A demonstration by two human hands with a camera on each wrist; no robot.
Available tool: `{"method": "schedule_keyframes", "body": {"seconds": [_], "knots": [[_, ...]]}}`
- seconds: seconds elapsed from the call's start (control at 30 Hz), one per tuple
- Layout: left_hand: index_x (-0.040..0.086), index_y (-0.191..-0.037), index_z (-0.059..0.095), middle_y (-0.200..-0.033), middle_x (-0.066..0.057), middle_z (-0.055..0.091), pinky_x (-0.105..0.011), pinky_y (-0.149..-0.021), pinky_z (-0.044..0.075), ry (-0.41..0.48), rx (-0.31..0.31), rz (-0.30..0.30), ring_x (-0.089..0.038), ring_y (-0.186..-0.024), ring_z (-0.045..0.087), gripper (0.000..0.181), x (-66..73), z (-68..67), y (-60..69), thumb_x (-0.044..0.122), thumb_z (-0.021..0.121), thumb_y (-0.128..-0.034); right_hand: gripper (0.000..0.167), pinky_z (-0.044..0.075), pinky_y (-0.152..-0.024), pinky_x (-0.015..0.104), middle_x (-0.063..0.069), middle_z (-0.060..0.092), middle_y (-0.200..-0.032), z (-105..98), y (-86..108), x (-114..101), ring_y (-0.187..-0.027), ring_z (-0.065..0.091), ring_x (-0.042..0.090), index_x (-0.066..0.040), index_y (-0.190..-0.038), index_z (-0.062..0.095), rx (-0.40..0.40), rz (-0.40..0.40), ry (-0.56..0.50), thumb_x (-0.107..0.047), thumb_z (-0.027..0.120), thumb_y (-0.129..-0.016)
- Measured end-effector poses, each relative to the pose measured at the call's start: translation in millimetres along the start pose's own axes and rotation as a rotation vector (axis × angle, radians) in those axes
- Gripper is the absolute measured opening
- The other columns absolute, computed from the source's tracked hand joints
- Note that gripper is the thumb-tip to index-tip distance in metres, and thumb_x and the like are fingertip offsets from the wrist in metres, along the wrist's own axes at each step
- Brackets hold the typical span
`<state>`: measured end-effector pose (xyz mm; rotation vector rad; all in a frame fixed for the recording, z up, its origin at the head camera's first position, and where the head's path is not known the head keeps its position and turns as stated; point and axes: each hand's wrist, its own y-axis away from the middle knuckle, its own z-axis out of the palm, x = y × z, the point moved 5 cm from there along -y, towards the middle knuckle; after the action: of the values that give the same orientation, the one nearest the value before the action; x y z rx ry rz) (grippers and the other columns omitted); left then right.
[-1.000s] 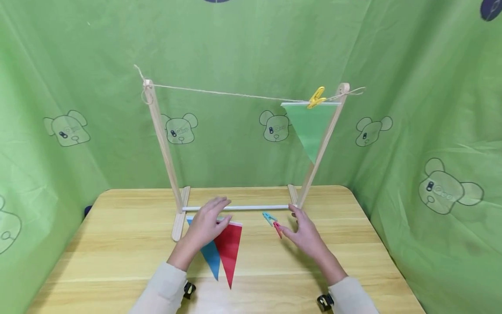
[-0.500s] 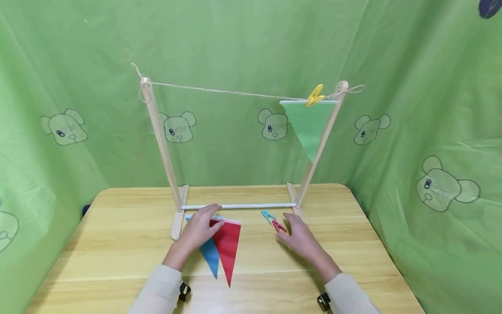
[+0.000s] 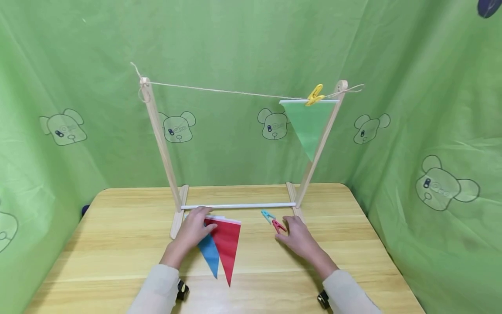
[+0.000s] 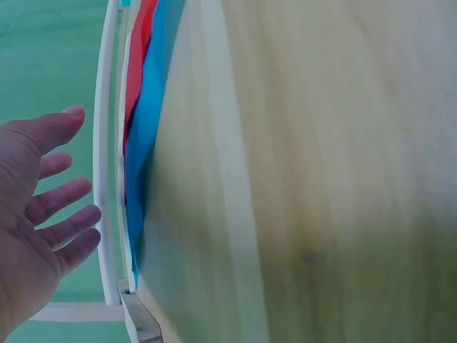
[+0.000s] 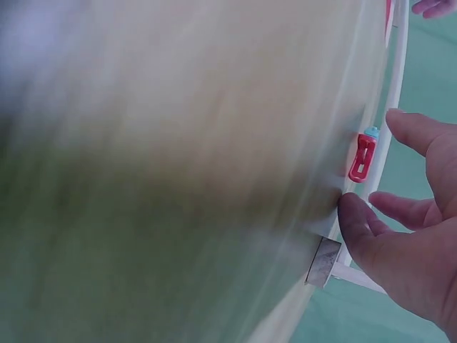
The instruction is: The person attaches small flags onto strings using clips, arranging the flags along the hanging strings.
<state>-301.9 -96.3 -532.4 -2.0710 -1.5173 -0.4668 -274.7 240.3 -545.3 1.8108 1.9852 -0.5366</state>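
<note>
My left hand (image 3: 191, 229) hovers over the upper left of a blue pennant (image 3: 209, 253) and a red pennant (image 3: 228, 244), which overlap on the table. In the left wrist view its relaxed fingers hold nothing. Part of the blue pennant's top is hidden under that hand. Just left of my right hand (image 3: 300, 237) lies a red clothespin (image 3: 279, 226), with a light blue clothespin (image 3: 268, 216) behind it. The right wrist view has thumb and fingers spread around the red clothespin, apparently without a grip.
A wooden frame's left post (image 3: 161, 139) and right post (image 3: 323, 139) carry a sagging string (image 3: 219, 90). A green pennant (image 3: 307, 126) hangs at its right end, clipped by a yellow clothespin (image 3: 315, 96). A white rod (image 3: 251, 206) joins the posts low down.
My left hand has drawn back to the left, baring more of the red pennant. The right hand has pulled slightly toward me, and the red clothespin has turned on the table.
</note>
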Motion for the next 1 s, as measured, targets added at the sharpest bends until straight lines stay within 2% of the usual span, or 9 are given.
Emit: {"method": "schedule_keyframes", "body": {"seconds": [0.07,0.17,0.47,0.8,1.0], "knots": [[0.004,-0.134,0.067,-0.134,-0.018,0.065,-0.053,-0.108,0.051,-0.012,-0.001,0.008,-0.039,-0.127,0.059,0.053,-1.9,0.9,-1.2,0.021,0.085,-0.0867,0.067,0.053,-0.079,0.039,0.017,0.06,-0.113,1.1,-0.8,0.9,-0.09,0.053,0.023,0.008,-0.135,0.057,-0.001,0.001,0.008,-0.028,0.085,-0.086],[0.003,-0.131,0.068,-0.131,-0.018,0.067,-0.052,-0.107,0.052,-0.023,-0.001,0.018,-0.039,-0.125,0.06,0.051,-4.5,2.4,-2.6,0.02,0.085,-0.0861,0.061,0.049,-0.073,0.034,0.014,0.057,-0.106,3.6,-2.5,1.8,-0.086,0.05,0.021,0.007,-0.129,0.061,-0.004,-0.002,0.026,-0.027,0.085,-0.085],[0.002,-0.127,0.069,-0.129,-0.019,0.067,-0.054,-0.108,0.05,-0.05,-0.016,0.01,-0.041,-0.124,0.058,0.047,-12.2,8.1,-4.5,0.018,0.086,-0.0851,0.053,0.049,-0.074,0.035,0.013,0.057,-0.104,7.8,-5.2,1.2,-0.086,0.051,0.021,0.006,-0.121,0.066,0.004,-0.012,0.072,-0.027,0.086,-0.085],[0.001,-0.117,0.072,-0.122,-0.018,0.07,-0.054,-0.103,0.051,-0.098,0.008,0.047,-0.039,-0.116,0.06,0.041,-13.9,11.4,-5.9,0.014,0.088,-0.082,0.051,0.049,-0.076,0.035,0.012,0.055,-0.104,11.2,-7.2,4.6,-0.087,0.05,0.021,0.004,-0.121,0.065,-0.008,0.026,0.058,-0.026,0.086,-0.085],[0.003,-0.117,0.072,-0.12,-0.016,0.068,-0.052,-0.1,0.053,-0.089,0.0,0.017,-0.036,-0.113,0.059,0.04,-14.5,12.3,-7.2,0.013,0.088,-0.082,0.049,0.048,-0.073,0.034,0.012,0.055,-0.101,10.7,-7.3,4.8,-0.084,0.049,0.021,0.004,-0.118,0.065,0.009,0.01,0.05,-0.026,0.086,-0.085]]}}
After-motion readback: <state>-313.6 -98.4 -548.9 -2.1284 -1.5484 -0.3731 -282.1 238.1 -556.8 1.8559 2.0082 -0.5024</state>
